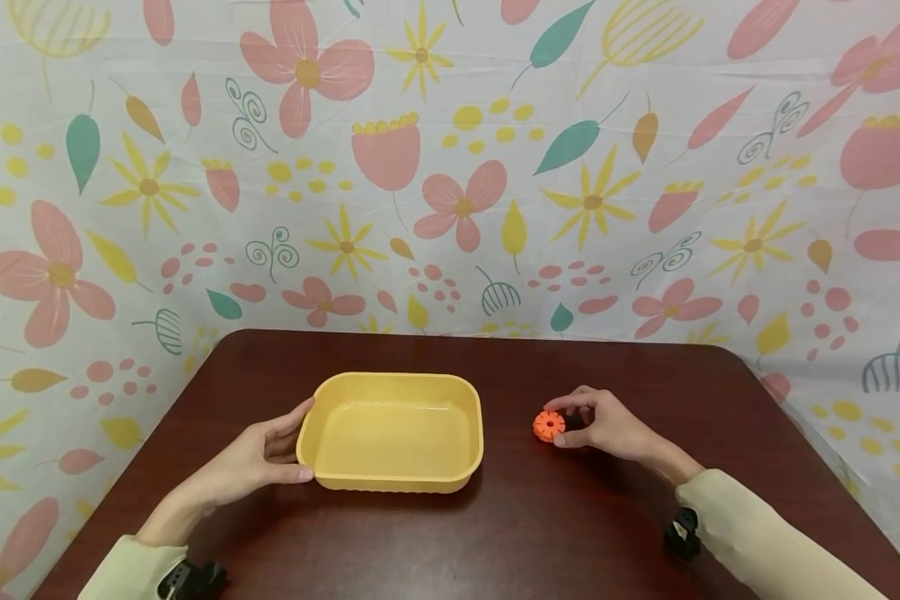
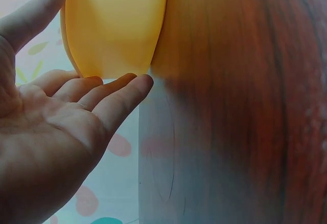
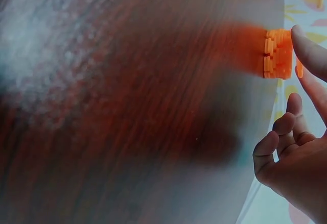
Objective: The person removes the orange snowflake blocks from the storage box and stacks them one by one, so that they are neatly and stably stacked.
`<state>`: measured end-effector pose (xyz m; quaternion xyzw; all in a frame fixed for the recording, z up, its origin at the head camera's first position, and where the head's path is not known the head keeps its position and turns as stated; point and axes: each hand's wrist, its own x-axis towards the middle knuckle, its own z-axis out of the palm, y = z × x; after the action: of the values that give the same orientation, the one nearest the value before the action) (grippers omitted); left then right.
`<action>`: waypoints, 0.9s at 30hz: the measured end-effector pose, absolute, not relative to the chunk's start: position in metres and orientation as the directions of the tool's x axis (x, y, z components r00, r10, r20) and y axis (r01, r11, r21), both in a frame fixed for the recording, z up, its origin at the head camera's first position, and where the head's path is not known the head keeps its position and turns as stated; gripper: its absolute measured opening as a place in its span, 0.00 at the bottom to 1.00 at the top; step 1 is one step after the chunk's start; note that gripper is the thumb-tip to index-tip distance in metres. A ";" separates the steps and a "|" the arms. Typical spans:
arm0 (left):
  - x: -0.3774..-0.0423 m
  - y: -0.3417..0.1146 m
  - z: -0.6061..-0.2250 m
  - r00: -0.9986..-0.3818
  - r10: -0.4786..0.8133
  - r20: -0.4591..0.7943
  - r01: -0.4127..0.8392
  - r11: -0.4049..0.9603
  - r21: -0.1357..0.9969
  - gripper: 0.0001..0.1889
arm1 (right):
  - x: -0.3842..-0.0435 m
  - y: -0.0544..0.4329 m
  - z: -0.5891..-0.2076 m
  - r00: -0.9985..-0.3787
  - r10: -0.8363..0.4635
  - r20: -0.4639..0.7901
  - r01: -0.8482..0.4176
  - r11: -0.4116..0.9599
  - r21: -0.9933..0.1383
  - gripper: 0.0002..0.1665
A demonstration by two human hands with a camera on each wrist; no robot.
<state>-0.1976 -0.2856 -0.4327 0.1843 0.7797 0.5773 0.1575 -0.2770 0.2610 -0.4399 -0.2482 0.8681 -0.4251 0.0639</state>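
Observation:
A shallow yellow tray (image 1: pixel 390 481) with rounded corners sits on the table left of centre, its inside bare. My left hand (image 1: pixel 251 462) spans its left end, thumb at the near corner and index finger at the far one; the left wrist view shows the fingers extended against the yellow wall (image 2: pixel 115 30), palm open. To the right of the tray stands a short stack of orange notched discs (image 1: pixel 549 426), with a hole in the middle of the top face. Thumb and index finger of my right hand (image 1: pixel 607 425) pinch its top edge. In the right wrist view the layered orange discs (image 3: pixel 277 54) appear beside the thumb.
The dark brown table (image 1: pixel 457 550) has a glossy top. Behind it hangs a white cloth (image 1: pixel 450 283) printed with flowers and leaves. A black strap (image 1: pixel 682 533) circles each wrist over a pale sleeve.

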 end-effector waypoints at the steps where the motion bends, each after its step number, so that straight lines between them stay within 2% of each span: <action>1: -0.197 -0.286 -0.433 -0.883 0.469 -0.034 0.105 0.267 0.958 0.52 | -0.277 0.261 -0.440 -0.869 -0.484 0.099 -0.375 0.516 -0.770 0.28; 18: -0.194 -0.285 -0.429 -0.888 0.459 -0.038 0.104 0.280 0.954 0.53 | -0.277 0.261 -0.444 -0.870 -0.483 0.098 -0.379 0.530 -0.759 0.28; 27: -0.195 -0.285 -0.433 -0.886 0.462 -0.048 0.089 0.269 0.959 0.53 | -0.275 0.262 -0.450 -0.874 -0.475 0.103 -0.389 0.556 -0.735 0.32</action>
<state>-0.1952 -0.2849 -0.4335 0.1766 0.7802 0.5780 0.1614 -0.2752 0.2620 -0.4500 -0.2453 0.8804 -0.4023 0.0536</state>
